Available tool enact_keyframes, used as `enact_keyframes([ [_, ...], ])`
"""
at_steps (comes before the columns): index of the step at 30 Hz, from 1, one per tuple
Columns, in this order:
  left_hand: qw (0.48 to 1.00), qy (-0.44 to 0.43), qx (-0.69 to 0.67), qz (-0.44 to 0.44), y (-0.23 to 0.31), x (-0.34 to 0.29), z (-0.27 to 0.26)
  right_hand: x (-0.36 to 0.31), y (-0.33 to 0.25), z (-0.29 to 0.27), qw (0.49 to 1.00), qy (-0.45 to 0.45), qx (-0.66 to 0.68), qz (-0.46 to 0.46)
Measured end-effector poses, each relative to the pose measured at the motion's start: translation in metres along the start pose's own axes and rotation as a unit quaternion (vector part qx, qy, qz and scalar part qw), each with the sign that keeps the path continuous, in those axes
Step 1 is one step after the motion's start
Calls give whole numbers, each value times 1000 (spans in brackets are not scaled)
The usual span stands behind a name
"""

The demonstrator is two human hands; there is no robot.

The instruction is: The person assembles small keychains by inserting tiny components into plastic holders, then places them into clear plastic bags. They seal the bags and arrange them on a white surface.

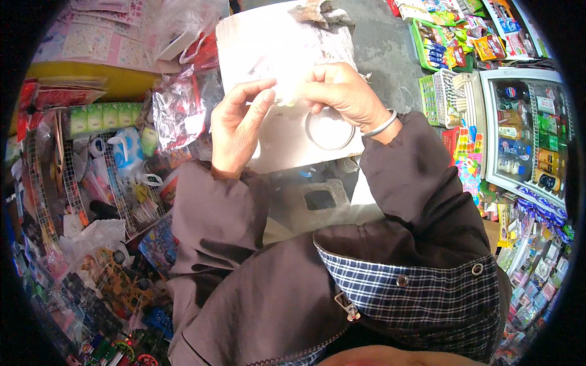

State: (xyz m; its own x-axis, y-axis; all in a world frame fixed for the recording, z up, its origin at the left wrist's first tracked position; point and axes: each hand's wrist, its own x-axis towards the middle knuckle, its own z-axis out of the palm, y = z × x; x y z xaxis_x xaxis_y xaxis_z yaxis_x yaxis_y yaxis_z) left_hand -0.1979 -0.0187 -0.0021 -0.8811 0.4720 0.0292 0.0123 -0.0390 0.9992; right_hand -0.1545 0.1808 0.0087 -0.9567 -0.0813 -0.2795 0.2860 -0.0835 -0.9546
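My left hand (240,120) and my right hand (342,96) are raised over a pale board (274,143) in bright glare. Thumb and forefinger of my left hand come close together in a pinch. The fingers of my right hand are curled and pressed together, pointing at the left fingertips. Something small and whitish seems to lie between the two hands, but the glare washes it out. A thin round ring (329,148) rests on the board just below my right hand. A silver bangle (381,124) circles my right wrist.
Packaged goods on wire racks (113,177) crowd the left. A crumpled clear plastic bag (177,113) hangs beside the board. A grey cloth (323,13) lies at its far edge. Right are snack baskets (427,49) and a glass-fronted cooler (528,131) with bottles.
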Motion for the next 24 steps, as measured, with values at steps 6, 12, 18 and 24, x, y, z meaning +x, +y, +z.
enact_keyframes([
  [6,996,-54,21,-72,6,2,1,0,0,0,999,-19,-29,2],
  [12,994,-14,-61,-90,6,2,8,-2,-1,7,999,28,31,-4],
  [18,987,63,-112,-95,3,7,13,-1,-2,11,997,47,36,-52],
  [24,982,31,-144,-120,-1,6,12,-1,-1,9,997,30,67,-35],
])
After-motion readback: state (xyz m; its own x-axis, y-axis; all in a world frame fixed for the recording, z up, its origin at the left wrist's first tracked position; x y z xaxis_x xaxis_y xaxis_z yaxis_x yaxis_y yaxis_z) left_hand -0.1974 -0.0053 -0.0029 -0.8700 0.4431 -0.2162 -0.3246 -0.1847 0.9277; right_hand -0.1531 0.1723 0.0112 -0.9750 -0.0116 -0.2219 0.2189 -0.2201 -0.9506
